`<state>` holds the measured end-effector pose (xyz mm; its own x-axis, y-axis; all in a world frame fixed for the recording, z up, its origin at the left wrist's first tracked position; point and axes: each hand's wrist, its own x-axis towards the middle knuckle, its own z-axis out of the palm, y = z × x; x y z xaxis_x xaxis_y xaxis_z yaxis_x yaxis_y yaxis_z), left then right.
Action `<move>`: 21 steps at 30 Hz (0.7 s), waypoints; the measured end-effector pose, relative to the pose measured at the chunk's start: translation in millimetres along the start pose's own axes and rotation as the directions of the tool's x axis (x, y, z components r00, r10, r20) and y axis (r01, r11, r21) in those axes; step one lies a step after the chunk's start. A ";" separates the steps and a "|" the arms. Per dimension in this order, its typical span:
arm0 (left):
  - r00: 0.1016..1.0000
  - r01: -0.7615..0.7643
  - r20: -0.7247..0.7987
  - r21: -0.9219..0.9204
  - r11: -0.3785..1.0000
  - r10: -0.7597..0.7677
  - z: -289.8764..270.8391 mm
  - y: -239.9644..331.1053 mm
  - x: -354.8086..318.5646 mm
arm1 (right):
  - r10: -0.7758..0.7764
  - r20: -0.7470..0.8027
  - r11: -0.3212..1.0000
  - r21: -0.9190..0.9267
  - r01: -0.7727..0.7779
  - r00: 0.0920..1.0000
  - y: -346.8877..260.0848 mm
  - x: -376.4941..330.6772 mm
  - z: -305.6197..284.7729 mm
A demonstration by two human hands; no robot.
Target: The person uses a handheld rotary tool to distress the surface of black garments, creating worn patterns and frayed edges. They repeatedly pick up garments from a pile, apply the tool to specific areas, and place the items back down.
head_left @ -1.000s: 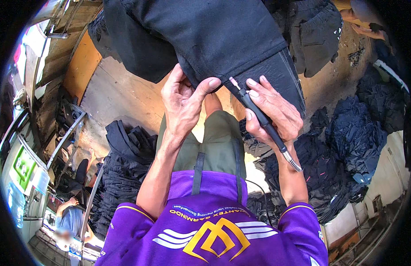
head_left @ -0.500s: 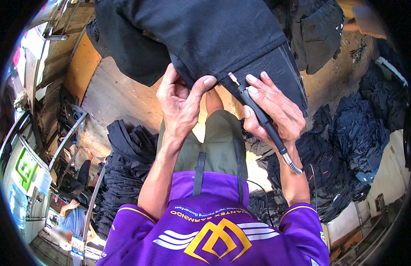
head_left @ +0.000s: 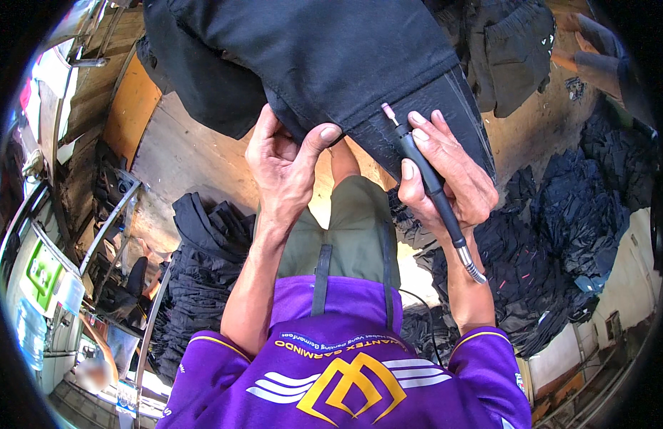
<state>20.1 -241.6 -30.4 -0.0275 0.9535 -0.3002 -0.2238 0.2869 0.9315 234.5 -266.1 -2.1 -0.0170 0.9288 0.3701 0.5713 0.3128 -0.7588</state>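
Dark navy trousers (head_left: 324,64) are spread out in front of me. A scuffed, paler band (head_left: 431,114) lies below a seam near the hem. My left hand (head_left: 281,164) is closed on the near edge of the cloth, thumb on top and the other fingers partly hidden beneath. A black pen-shaped rotary tool (head_left: 433,179) with a small pinkish grinding tip rests in the grip of my right hand (head_left: 456,171). Its tip points up and left over the scuffed band; whether it touches the cloth I cannot tell. From its rear end comes a bent metal spring sleeve.
Under the trousers is a worn wooden board (head_left: 181,143). Dark garments are heaped at the left (head_left: 195,286) and at the right (head_left: 574,207), with more dark cloth (head_left: 510,57) at the far right. Another person's arm (head_left: 102,343) shows at the lower left, beside metal rails.
My right hand has moved the rotary tool slightly right and up along the scuffed band. My left hand and the trousers have shifted a little left. The other person's arm at lower left has moved.
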 end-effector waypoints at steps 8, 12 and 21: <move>1.000 -0.008 0.004 0.036 0.999 0.008 -1.8 -2.5 -1.4 | 0.017 -0.037 0.999 -0.027 -0.018 0.999 2.6 -0.6 -0.6; 1.000 0.008 0.017 0.015 1.000 -0.008 -3.0 -3.2 -0.7 | -0.006 0.013 1.000 0.011 0.006 1.000 -0.2 0.1 -0.1; 1.000 -0.022 0.019 -0.040 0.999 0.023 -9.5 -17.9 1.1 | -0.008 0.041 1.000 0.017 0.007 0.999 0.4 -2.5 -0.8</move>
<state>14.8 -246.6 -49.3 -0.0143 0.9614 -0.2747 -0.2623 0.2615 0.9289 235.5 -268.4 -2.9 -0.0552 0.9337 0.3538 0.5572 0.3228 -0.7650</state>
